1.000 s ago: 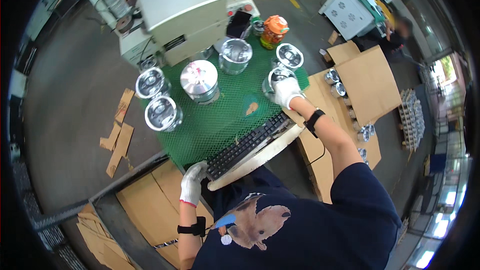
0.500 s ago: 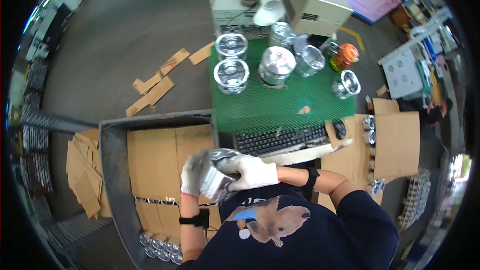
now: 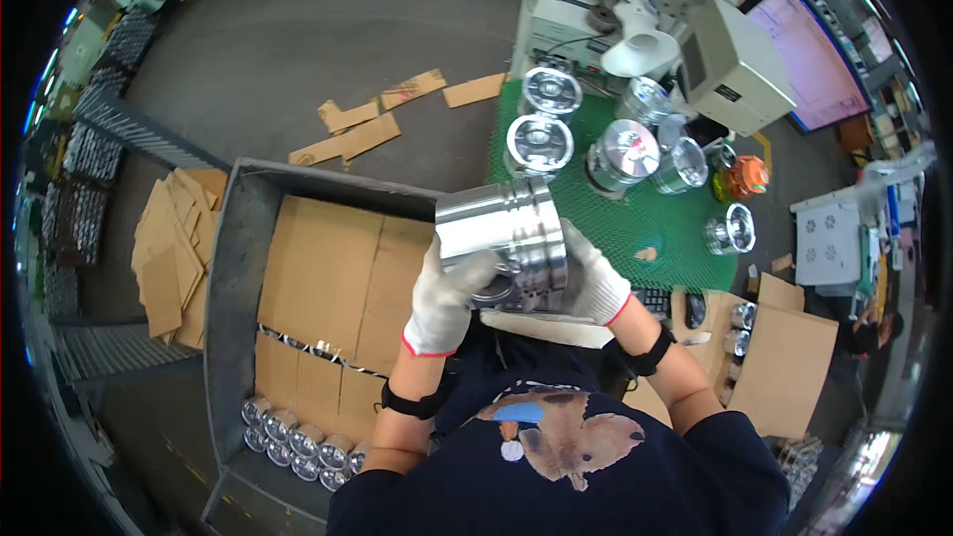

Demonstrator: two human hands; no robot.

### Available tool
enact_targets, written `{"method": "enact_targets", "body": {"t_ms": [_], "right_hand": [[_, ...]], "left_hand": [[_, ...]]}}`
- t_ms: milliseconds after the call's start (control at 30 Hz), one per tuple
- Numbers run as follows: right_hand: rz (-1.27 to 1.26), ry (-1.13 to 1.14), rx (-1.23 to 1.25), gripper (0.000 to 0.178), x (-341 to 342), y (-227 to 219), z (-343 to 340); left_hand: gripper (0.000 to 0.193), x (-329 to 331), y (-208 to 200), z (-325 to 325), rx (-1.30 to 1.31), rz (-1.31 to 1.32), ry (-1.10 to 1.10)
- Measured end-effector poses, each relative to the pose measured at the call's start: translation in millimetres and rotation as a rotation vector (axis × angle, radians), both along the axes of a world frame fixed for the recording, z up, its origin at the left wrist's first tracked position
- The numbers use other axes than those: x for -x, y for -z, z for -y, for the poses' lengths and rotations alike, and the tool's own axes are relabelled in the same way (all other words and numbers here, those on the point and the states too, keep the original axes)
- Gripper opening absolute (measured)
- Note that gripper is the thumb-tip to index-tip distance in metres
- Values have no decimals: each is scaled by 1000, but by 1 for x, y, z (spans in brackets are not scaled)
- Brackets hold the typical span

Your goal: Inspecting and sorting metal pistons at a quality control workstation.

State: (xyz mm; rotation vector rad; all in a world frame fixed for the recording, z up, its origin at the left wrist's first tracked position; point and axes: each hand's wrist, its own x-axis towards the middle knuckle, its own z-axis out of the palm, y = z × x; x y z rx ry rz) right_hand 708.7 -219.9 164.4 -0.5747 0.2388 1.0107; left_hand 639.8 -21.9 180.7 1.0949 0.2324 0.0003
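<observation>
A large shiny metal piston (image 3: 501,228), lying tilted with its ring grooves toward the right, is held up in front of my chest. My left hand (image 3: 442,303), in a white knitted glove with a red cuff edge, grips its lower left side near the round pin hole (image 3: 496,283). On the other side my right hand (image 3: 596,283), gloved the same way, closes on the grooved end; its fingertips are partly hidden behind the metal. Beyond it, several more pistons, among them one piston (image 3: 539,145) and another (image 3: 623,155), stand on the green mesh mat (image 3: 601,228).
A grey metal bin (image 3: 223,268) lined with cardboard (image 3: 318,248) is at the left, with rows of pistons (image 3: 298,445) at its near end. Around the mat are an orange-capped bottle (image 3: 747,177), a monitor housing (image 3: 730,69), a mouse (image 3: 695,311) and an open carton (image 3: 784,367).
The piston has been raised and turned, moving forward and right, and now shows its side clearly. Both hands have moved with it. The whole view has shifted, with the bench now farther right.
</observation>
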Motion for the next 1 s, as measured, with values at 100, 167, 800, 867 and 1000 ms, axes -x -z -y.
{"method": "enact_targets", "body": {"t_ms": [100,167,800,867,1000], "right_hand": [[-224,-196,-179,57,-2,75,40],[574,-88,263,51,15,97,65],[-195,918,496,53,109,120,287],[-168,905,537,52,93,141,290],[7,808,752,40,6,123,263]], "left_hand": [[41,-23,-26,47,-440,57,149],[41,-44,-29,70,-628,390,427],[67,-262,177,184,54,-184,361],[77,-250,177,185,66,-198,372],[98,-196,171,157,-350,-91,451]]}}
